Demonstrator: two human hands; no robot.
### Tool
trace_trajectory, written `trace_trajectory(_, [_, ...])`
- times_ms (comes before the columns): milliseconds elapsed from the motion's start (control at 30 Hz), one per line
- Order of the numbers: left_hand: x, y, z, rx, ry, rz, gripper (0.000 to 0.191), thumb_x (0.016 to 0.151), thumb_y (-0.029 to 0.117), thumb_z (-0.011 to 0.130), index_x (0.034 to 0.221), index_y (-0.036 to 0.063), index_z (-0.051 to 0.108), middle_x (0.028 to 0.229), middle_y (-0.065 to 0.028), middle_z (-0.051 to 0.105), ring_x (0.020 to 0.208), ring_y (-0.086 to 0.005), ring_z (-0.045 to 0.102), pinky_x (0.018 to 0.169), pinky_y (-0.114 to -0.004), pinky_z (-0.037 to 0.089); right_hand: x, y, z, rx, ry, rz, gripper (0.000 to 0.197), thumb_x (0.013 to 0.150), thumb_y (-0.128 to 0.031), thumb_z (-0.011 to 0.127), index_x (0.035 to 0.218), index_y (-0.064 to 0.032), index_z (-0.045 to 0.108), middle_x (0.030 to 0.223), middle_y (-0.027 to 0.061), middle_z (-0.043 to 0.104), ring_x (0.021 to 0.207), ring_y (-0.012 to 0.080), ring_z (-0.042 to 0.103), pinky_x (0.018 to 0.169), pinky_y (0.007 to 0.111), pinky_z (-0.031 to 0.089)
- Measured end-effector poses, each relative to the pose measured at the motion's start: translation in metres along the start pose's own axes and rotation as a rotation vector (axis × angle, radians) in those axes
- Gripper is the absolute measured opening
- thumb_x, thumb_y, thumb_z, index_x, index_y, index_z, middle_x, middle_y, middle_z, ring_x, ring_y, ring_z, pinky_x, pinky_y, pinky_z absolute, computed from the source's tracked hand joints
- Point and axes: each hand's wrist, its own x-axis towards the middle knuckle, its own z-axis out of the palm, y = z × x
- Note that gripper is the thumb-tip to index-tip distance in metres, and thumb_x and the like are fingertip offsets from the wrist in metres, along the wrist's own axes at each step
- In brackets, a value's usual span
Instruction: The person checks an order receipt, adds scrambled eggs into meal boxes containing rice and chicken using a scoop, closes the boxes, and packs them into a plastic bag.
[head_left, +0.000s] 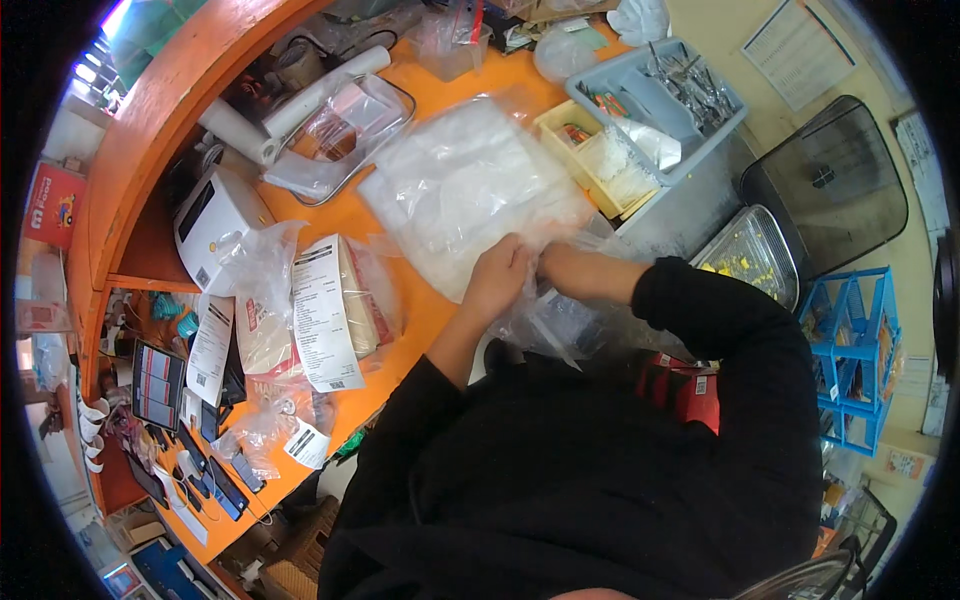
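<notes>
A thin clear plastic bag (559, 319) hangs bunched between my two hands, at the near edge of a flat stack of clear plastic bags (472, 176). My left hand (501, 271) has its fingers curled round the bag's gathered film. Close beside it, my right hand (561, 268) is bent inward and also closed on the film; its fingertips are mostly hidden by the wrist and plastic. The bag's lower part drapes over the counter edge in front of my black top.
Left on the orange counter (427, 71) stand a packed bag with a long receipt (328, 315) and a white printer (217, 225). Several phones (225, 484) lie lower left. A blue-grey cutlery tray (679, 112) and a yellow divided box (600, 161) sit right, near a blue rack (851, 337).
</notes>
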Motion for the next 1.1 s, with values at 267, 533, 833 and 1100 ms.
trace_trajectory(267, [-0.004,0.020,0.014,-0.302,0.215,0.368,0.026,0.100,0.024,0.044,0.107,0.0009,0.054,0.095,-0.0242,0.061,0.085,-0.0409,0.060,0.077,-0.049,0.047,0.065,0.034,0.009,-0.115,0.228,0.027,0.032,0.083,-0.005,0.055,0.114,-0.0017,0.062,0.106,0.0214,0.065,0.100,0.0372,0.063,0.085,0.045,0.049])
trace_trajectory(533, [0.017,-0.007,-0.007,-0.774,0.448,0.410,0.026,0.096,0.011,0.044,0.115,0.0014,0.060,0.114,-0.0171,0.061,0.113,-0.0329,0.056,0.101,-0.037,0.040,0.107,0.065,0.029,-0.196,0.236,0.078,0.030,0.084,-0.005,0.055,0.113,-0.0026,0.061,0.107,0.0209,0.064,0.103,0.0365,0.062,0.086,0.045,0.049])
trace_trajectory(833, [0.060,-0.066,0.061,-0.449,0.437,0.246,0.021,0.096,0.020,0.049,0.095,0.0010,0.058,0.100,-0.0184,0.061,0.096,-0.0348,0.058,0.087,-0.041,0.044,0.063,0.114,0.073,-0.225,0.390,-0.419,0.019,0.084,-0.005,0.056,0.103,-0.0034,0.062,0.101,0.0184,0.063,0.100,0.0362,0.060,0.086,0.044,0.048])
trace_trajectory(1100, [0.040,-0.039,0.035,-1.031,0.133,0.010,0.023,0.096,0.020,0.048,0.101,0.0010,0.058,0.103,-0.0181,0.060,0.094,-0.0287,0.061,0.078,-0.043,0.051,-0.085,-0.021,-0.072,0.456,0.704,-0.230,0.009,0.087,-0.001,0.049,0.079,-0.0032,0.051,0.070,0.0127,0.050,0.067,0.0269,0.052,0.061,0.035,0.040])
